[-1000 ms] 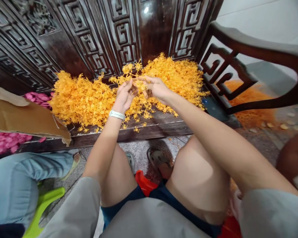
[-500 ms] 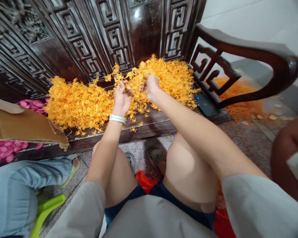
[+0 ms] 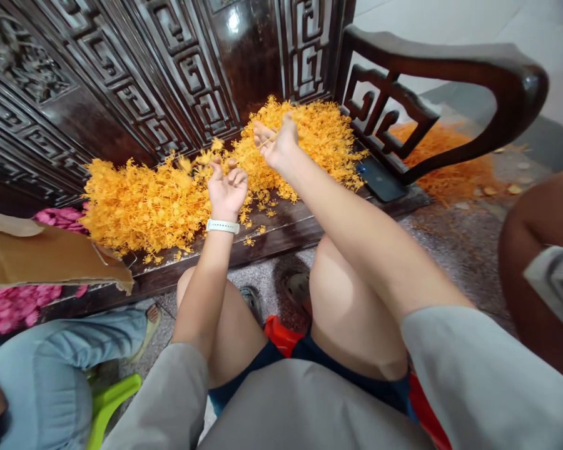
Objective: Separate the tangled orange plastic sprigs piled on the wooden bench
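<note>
My left hand [image 3: 228,187], with a pale watch band on its wrist, is palm up over the front of the yellow plastic flower pieces [image 3: 145,206]. Its fingers are loosely curled and apart, and I see nothing in the palm. A blurred yellow piece [image 3: 185,164] is just to its left. Farther right and higher, my right hand [image 3: 280,142] is turned palm up before the right-hand heap [image 3: 319,134]. A thin yellow-orange stem [image 3: 266,142] crosses its fingers, which are slightly blurred; the thumb side is partly smeared.
The heaps lie on a dark wooden bench [image 3: 281,225] with a carved back and armrest [image 3: 450,59]. A phone [image 3: 382,180] rests at its right end. At left are a cardboard box [image 3: 51,253] and pink petals [image 3: 19,306]. People sit on both sides. Orange bits [image 3: 455,165] cover the floor beyond.
My hands have moved apart: the right has gone up and away from the left. The yellow sprig between them has left my left fingers. The view has shifted slightly right.
</note>
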`<state>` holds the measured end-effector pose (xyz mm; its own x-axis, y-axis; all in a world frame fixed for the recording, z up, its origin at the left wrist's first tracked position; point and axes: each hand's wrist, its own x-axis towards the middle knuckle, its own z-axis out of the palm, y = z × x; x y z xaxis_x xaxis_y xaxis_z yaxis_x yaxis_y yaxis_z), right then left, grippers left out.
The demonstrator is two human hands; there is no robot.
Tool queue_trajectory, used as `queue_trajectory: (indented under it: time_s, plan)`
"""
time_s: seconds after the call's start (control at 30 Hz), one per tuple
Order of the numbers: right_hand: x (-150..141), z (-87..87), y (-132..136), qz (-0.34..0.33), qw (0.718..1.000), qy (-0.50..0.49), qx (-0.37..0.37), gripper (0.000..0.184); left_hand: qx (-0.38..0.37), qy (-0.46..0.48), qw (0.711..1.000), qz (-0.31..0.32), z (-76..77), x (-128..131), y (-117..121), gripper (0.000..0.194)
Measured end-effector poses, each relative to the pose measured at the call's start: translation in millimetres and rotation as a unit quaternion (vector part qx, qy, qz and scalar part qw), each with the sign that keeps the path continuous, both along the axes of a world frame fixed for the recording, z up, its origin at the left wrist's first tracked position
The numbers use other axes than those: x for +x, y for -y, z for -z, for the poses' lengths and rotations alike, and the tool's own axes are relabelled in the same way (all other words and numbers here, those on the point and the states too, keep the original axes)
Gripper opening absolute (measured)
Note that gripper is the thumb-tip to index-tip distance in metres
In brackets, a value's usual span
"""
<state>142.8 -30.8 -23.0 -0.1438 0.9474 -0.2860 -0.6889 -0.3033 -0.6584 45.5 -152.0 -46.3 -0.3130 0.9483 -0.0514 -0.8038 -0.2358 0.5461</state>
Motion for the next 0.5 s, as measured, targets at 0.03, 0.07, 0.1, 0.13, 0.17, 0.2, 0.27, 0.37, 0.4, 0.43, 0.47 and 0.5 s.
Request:
queue_trajectory:
  time_s: [0.03, 0.07, 0.1, 0.13, 0.17, 0.2, 0.27, 0.37, 0.4, 0.43, 0.47, 0.5]
  plan:
    - [1.9, -1.0, 0.1, -0.019, 1.000, -0.008, 0.000, 0.049, 0.001, 0.011, 1.000, -0.014, 0.7, -3.3, 0.1, 0.053]
    - [3.8, -1.7, 0.2, -0.038, 0.999, -0.010, -0.004, 0.052, 0.000, 0.008, 1.000, -0.023, 1.1, -6.7, 0.5, 0.052]
    - [5.6, -2.2, 0.3, -0.055, 0.998, -0.007, -0.008, 0.053, -0.002, -0.003, 1.000, -0.030, 1.4, -10.1, 1.1, 0.050]
    - [7.1, -2.6, 0.7, -0.072, 0.997, 0.001, -0.011, 0.054, -0.003, -0.018, 0.999, -0.036, 1.3, -13.3, 1.7, 0.048]
    - [8.5, -3.0, 1.3, -0.088, 0.996, 0.012, -0.012, 0.056, -0.002, -0.035, 0.998, -0.043, 1.1, -16.5, 2.2, 0.045]
    - [9.7, -3.7, 2.2, -0.101, 0.995, 0.024, -0.009, 0.057, 0.001, -0.050, 0.997, -0.050, 0.8, -19.6, 2.5, 0.042]
    - [11.6, -5.3, 4.4, -0.120, 0.992, 0.048, 0.007, 0.059, 0.007, -0.077, 0.995, -0.066, 0.3, -26.0, 2.2, 0.037]
    - [13.3, -7.3, 6.3, -0.138, 0.987, 0.073, 0.047, 0.058, -0.007, -0.121, 0.988, -0.098, 0.2, -37.2, 0.2, 0.032]
    - [13.6, -7.5, 6.1, -0.139, 0.985, 0.080, 0.062, 0.056, -0.013, -0.135, 0.985, -0.108, 0.2, -41.4, -0.5, 0.031]
    - [13.7, -7.6, 5.5, -0.136, 0.984, 0.087, 0.079, 0.055, -0.017, -0.150, 0.982, -0.114, 0.1, -45.8, -0.9, 0.031]
    - [13.9, -7.7, 4.7, -0.130, 0.982, 0.093, 0.096, 0.054, -0.018, -0.166, 0.979, -0.118, -0.1, -50.2, -0.9, 0.033]
    - [14.2, -8.0, 4.2, -0.123, 0.981, 0.099, 0.112, 0.053, -0.016, -0.181, 0.976, -0.121, -0.6, -54.4, -0.5, 0.037]
